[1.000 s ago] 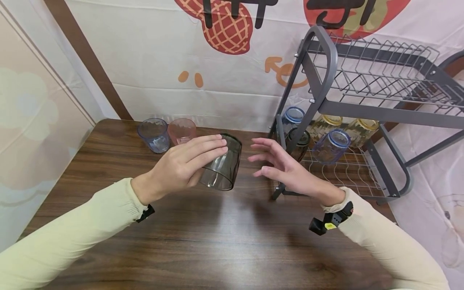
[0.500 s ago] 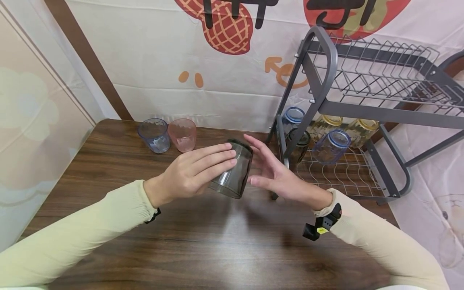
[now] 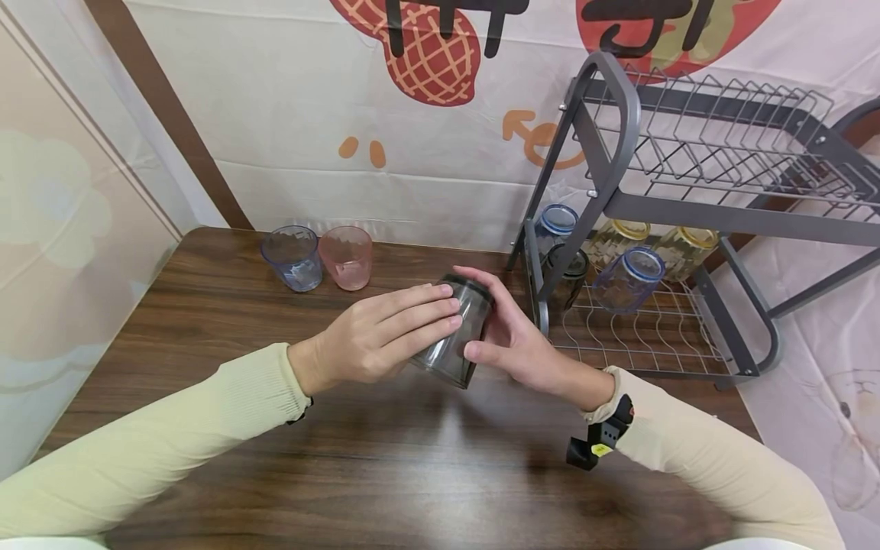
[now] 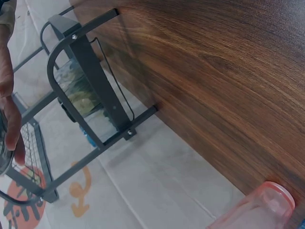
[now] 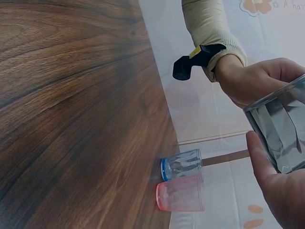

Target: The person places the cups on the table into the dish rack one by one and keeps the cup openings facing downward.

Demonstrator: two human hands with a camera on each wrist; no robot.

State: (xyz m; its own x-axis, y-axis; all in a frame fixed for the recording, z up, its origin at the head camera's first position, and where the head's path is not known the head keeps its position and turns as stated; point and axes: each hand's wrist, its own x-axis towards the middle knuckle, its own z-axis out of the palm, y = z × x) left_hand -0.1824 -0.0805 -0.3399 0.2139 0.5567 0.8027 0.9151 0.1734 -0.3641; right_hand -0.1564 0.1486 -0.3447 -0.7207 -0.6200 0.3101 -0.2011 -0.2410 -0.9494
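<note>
Having moved toward the rack (image 3: 687, 213), the dark glass (image 3: 455, 350) tilts left of it, gripped by the left hand (image 3: 381, 336) and right hand (image 3: 519, 344); probably rigid, light and slippery, it is best held around its walls.

We find a small domestic-looking corner, possibly staged; we cannot confirm a real kitchen. We cite the dark glass (image 3: 448, 354), the upturned glasses (image 3: 628, 284) on a metal dish rack (image 3: 687, 215), the wood-grain table (image 3: 385, 473) and, behind it, a creased cloth (image 3: 275, 99) printed with cartoon pictures. A black wrist device (image 3: 605, 434) suggests recording.
</note>
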